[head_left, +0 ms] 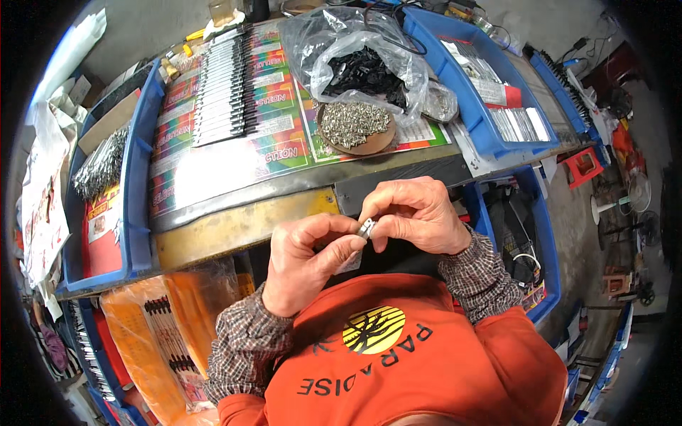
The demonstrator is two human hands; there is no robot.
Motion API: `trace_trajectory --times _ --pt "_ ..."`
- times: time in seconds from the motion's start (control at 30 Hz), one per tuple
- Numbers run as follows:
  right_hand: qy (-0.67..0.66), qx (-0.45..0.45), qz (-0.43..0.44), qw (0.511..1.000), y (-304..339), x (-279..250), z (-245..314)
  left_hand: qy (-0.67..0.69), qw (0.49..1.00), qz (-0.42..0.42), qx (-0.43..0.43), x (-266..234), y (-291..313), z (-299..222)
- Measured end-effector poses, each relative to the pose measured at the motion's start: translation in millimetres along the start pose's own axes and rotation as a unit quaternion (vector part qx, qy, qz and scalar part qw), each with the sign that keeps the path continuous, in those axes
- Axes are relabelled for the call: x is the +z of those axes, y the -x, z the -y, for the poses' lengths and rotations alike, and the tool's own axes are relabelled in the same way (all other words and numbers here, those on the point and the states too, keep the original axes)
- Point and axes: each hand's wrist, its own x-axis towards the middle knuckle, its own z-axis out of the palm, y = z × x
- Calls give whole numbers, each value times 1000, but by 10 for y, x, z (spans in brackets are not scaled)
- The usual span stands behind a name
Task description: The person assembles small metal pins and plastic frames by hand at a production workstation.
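Note:
Both hands meet just in front of my chest, below the table's front edge. My left hand (307, 259) and my right hand (415, 213) pinch one small silvery metal part (366, 228) between thumbs and fingertips. A bit of clear plastic (349, 263) hangs under the left fingers. On the table beyond, a round brown dish (369, 145) holds a heap of small silvery metal pieces (352, 122). Behind it lies a clear plastic bag with black parts (364, 71).
A row of dark packaged items (222, 89) lies on colourful printed sheets (273, 153). Blue bins stand at the left (135, 184) and at the right (465, 99). Orange bags with packaged items (153, 334) sit at lower left. Stools and a fan stand on the floor at right.

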Motion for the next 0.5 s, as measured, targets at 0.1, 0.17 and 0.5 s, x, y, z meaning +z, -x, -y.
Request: trace_trajectory --times 0.1,0.17,0.5 --pt "4 -34 -46 998 -44 31 -43 -101 986 -87 102 134 -36 -39" --pt "0 -56 -79 995 -66 60 -81 -173 957 -151 177 165 -63 35" --pt "32 16 -56 998 -174 -5 -42 -262 927 -188 189 114 -130 28"
